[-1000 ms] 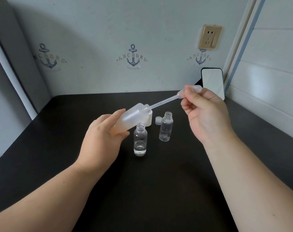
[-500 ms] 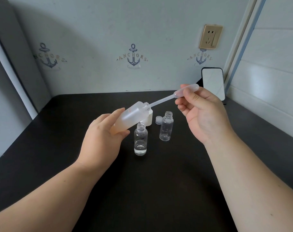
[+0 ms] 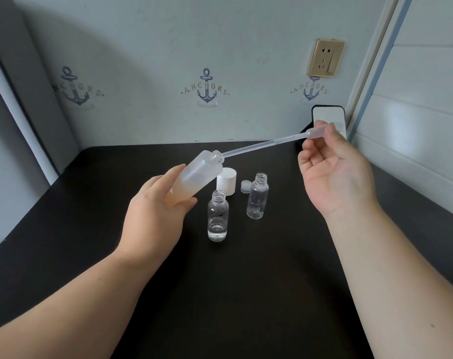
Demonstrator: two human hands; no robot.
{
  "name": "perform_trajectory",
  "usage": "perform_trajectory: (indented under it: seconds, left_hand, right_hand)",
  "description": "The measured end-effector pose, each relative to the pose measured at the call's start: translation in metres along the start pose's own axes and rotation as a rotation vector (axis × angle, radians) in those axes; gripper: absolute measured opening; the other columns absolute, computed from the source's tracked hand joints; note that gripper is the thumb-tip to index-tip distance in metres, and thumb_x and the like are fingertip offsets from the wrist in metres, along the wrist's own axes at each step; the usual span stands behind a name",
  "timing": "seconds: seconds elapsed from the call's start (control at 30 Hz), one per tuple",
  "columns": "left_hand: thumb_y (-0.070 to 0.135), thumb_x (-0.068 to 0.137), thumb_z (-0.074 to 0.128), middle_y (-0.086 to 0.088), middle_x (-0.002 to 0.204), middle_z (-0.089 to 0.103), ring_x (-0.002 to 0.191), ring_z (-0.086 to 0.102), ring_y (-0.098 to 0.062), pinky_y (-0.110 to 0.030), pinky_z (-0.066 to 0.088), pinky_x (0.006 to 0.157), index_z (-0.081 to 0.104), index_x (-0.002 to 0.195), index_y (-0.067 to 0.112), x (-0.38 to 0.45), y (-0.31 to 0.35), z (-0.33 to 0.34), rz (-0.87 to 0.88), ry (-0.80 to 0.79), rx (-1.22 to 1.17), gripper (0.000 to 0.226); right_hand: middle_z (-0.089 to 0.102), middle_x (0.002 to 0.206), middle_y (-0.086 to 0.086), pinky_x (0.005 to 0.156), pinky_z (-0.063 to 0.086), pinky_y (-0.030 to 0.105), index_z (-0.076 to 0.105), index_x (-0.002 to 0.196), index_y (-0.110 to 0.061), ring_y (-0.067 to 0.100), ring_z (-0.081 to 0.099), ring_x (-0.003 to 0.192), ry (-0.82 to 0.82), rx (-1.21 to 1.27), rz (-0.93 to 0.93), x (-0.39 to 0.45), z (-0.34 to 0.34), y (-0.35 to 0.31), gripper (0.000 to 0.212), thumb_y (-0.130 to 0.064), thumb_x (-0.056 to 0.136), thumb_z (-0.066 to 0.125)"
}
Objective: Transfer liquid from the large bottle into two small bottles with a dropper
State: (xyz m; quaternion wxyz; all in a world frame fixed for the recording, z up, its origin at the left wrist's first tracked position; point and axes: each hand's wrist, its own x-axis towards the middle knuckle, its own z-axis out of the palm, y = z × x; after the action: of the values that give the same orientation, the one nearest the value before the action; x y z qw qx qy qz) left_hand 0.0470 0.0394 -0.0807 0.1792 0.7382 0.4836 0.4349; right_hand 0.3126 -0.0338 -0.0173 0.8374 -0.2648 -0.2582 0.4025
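Observation:
My left hand (image 3: pixel 155 216) grips the large frosted bottle (image 3: pixel 197 174), tilted with its open mouth pointing up and to the right. My right hand (image 3: pixel 334 172) pinches the bulb of a clear plastic dropper (image 3: pixel 266 143), whose tip is just at the bottle's mouth. Two small clear bottles stand uncapped on the black table. The nearer small bottle (image 3: pixel 217 216) holds a little clear liquid at its bottom. The farther small bottle (image 3: pixel 257 196) looks empty.
A white cap (image 3: pixel 228 181) and a small clear cap (image 3: pixel 245 186) sit behind the small bottles. A small mirror (image 3: pixel 328 117) leans against the wall at the back right. The black table (image 3: pixel 233 294) ends at walls behind and on the right.
My right hand has pulled the dropper back up and to the right, so its stem has slid out of the large bottle until only the tip is at the mouth.

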Motion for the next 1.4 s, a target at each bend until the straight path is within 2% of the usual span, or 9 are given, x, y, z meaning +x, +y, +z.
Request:
perform_trajectory:
  seconds: [0.07, 0.23, 0.4, 0.6, 0.77, 0.93, 1.07, 1.23, 1.4]
  left_hand:
    - [0.029, 0.090, 0.072, 0.026, 0.099, 0.054, 0.095, 0.047, 0.013, -0.011, 0.034, 0.071, 0.051, 0.133, 0.051, 0.000, 0.000, 0.000, -0.003, 0.012, -0.019, 0.053]
    - [0.031, 0.091, 0.071, 0.019, 0.100, 0.064, 0.095, 0.060, -0.008, -0.023, 0.042, 0.073, 0.054, 0.124, 0.053, 0.001, -0.001, -0.002, -0.050, -0.006, -0.128, 0.043]
    - [0.032, 0.090, 0.071, 0.017, 0.090, 0.069, 0.085, 0.067, -0.011, -0.032, 0.049, 0.071, 0.055, 0.113, 0.056, 0.002, -0.001, -0.002, -0.078, -0.040, -0.198, 0.037]
    - [0.034, 0.091, 0.072, 0.033, 0.099, 0.065, 0.087, 0.063, 0.011, -0.022, 0.046, 0.067, 0.053, 0.111, 0.059, 0.002, -0.001, 0.000, -0.092, -0.050, -0.243, 0.037]
    - [0.039, 0.092, 0.072, 0.057, 0.094, 0.050, 0.083, 0.049, 0.035, -0.014, 0.040, 0.067, 0.037, 0.093, 0.081, 0.002, 0.008, -0.003, -0.142, -0.067, -0.245, 0.055]
    - [0.047, 0.086, 0.075, 0.046, 0.091, 0.052, 0.082, 0.054, 0.021, -0.011, 0.038, 0.067, 0.043, 0.129, 0.053, 0.003, 0.001, 0.002, -0.193, -0.049, -0.279, 0.054]
    - [0.052, 0.084, 0.074, 0.035, 0.104, 0.055, 0.092, 0.055, 0.013, -0.013, 0.041, 0.071, 0.044, 0.127, 0.049, -0.001, 0.005, -0.003, -0.170, -0.036, -0.350, 0.053]
    - [0.026, 0.092, 0.066, 0.022, 0.115, 0.060, 0.100, 0.059, 0.011, -0.015, 0.045, 0.076, 0.051, 0.129, 0.036, -0.008, 0.012, -0.014, -0.112, 0.116, -0.363, 0.042]
    - [0.022, 0.091, 0.062, 0.015, 0.095, 0.059, 0.087, 0.059, -0.004, -0.023, 0.048, 0.070, 0.057, 0.109, 0.032, -0.020, 0.022, -0.025, 0.057, 0.237, -0.272, 0.022]
  right_hand:
    - [0.073, 0.082, 0.002, 0.067, 0.052, 0.023, 0.066, 0.111, -0.003, 0.014, 0.066, 0.070, 0.028, 0.037, -0.011, 0.001, -0.001, -0.002, 0.023, -0.017, 0.092, 0.068]
    - [0.076, 0.083, 0.000, 0.066, 0.053, 0.023, 0.068, 0.100, -0.004, 0.013, 0.068, 0.071, 0.055, 0.075, -0.007, 0.001, -0.002, -0.003, 0.014, -0.016, 0.094, 0.068]
    - [0.071, 0.078, 0.003, 0.063, 0.052, 0.023, 0.070, 0.106, -0.002, 0.014, 0.065, 0.066, 0.088, 0.087, 0.025, 0.002, -0.002, -0.002, 0.020, -0.016, 0.092, 0.070]
    - [0.066, 0.076, 0.004, 0.060, 0.049, 0.024, 0.071, 0.109, -0.001, 0.013, 0.059, 0.062, 0.125, 0.073, 0.048, 0.003, -0.003, 0.000, 0.022, -0.015, 0.092, 0.069]
    - [0.064, 0.073, 0.003, 0.059, 0.048, 0.023, 0.073, 0.103, -0.001, 0.013, 0.057, 0.060, 0.128, 0.045, 0.043, 0.004, -0.004, 0.001, 0.018, -0.015, 0.093, 0.068]
    - [0.065, 0.073, 0.003, 0.057, 0.048, 0.023, 0.075, 0.097, -0.004, 0.013, 0.057, 0.059, 0.121, 0.026, 0.047, 0.005, -0.004, 0.002, 0.014, -0.015, 0.093, 0.068]
    - [0.065, 0.074, 0.003, 0.058, 0.048, 0.023, 0.075, 0.098, -0.003, 0.013, 0.057, 0.060, 0.116, 0.031, 0.045, 0.005, -0.005, 0.002, 0.014, -0.015, 0.092, 0.069]
    - [0.064, 0.073, 0.003, 0.058, 0.048, 0.023, 0.077, 0.090, -0.005, 0.014, 0.056, 0.061, 0.103, 0.021, 0.047, 0.004, -0.004, 0.001, 0.014, -0.015, 0.092, 0.068]
    - [0.065, 0.074, 0.004, 0.059, 0.048, 0.023, 0.081, 0.083, -0.006, 0.014, 0.056, 0.061, 0.093, 0.016, 0.053, 0.003, -0.002, 0.001, 0.018, -0.016, 0.092, 0.069]
